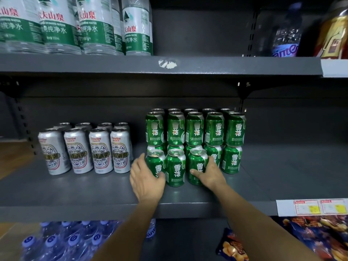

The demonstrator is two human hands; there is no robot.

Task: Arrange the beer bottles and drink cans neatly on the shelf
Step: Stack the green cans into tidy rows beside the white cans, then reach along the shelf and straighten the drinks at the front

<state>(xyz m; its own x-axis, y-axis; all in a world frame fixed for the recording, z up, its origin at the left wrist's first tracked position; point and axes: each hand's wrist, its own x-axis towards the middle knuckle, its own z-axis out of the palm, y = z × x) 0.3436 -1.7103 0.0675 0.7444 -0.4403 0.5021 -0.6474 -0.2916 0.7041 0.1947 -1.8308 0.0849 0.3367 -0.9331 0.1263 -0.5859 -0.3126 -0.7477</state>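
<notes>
Both forearms reach in from the bottom edge to the middle shelf (94,193). Left hand (146,180) wraps the left side of the front-left green can (157,162), fingers curled round its far side, thumb low on the label. Right hand (209,173) grips the front-right green can (196,165), thumb across the front, fingers round the right side. Between them stands a third front green can (175,167), touching or just beside both neighbours; neither hand is on it.

These three form a short front row, one layer high, upright. Directly behind: the green can stack (195,129), two layers, five across, at least two rows deep on top. The rightmost bottom can (231,160) shows with nothing in front of it.

Left of the green block, apart from it, silver cans (84,149) stand four across, several rows deep, taller than the green ones, all upright.

Upper shelf (169,65) has a torn sticker patch on its front lip; water bottles (75,25) with green labels sit at its left, a dark bottle (286,31) and an amber jar (333,34) at its right.

Price tags (310,207) sit on the middle shelf's front edge, right side. Below: shrink-wrapped blue-cap bottles (62,240) at left, snack bags (320,236) at right.
</notes>
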